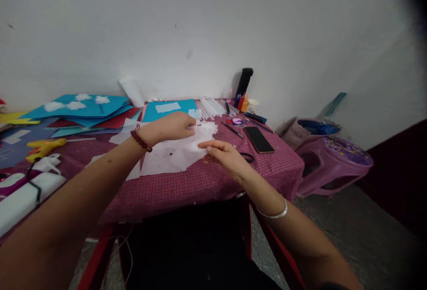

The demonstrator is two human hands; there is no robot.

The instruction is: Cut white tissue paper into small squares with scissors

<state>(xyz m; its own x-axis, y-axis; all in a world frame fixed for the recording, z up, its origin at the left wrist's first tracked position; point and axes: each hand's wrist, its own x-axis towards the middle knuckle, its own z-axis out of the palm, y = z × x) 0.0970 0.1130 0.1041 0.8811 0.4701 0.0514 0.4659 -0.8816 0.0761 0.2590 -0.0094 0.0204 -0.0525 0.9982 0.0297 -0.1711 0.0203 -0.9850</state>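
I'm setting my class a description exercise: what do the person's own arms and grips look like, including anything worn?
The left grip and right grip are ungloved. The bare left forearm wears a dark red beaded bracelet with thin cord; the bare right forearm, a slim silvery bangle. A dark edge at lower right may be a sleeve; too little shows.

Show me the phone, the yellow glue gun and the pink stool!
Phone (pixel 259 139), head view: its dark screen.
Yellow glue gun (pixel 46 146), head view: its body.
Pink stool (pixel 347 151), head view: its seat.
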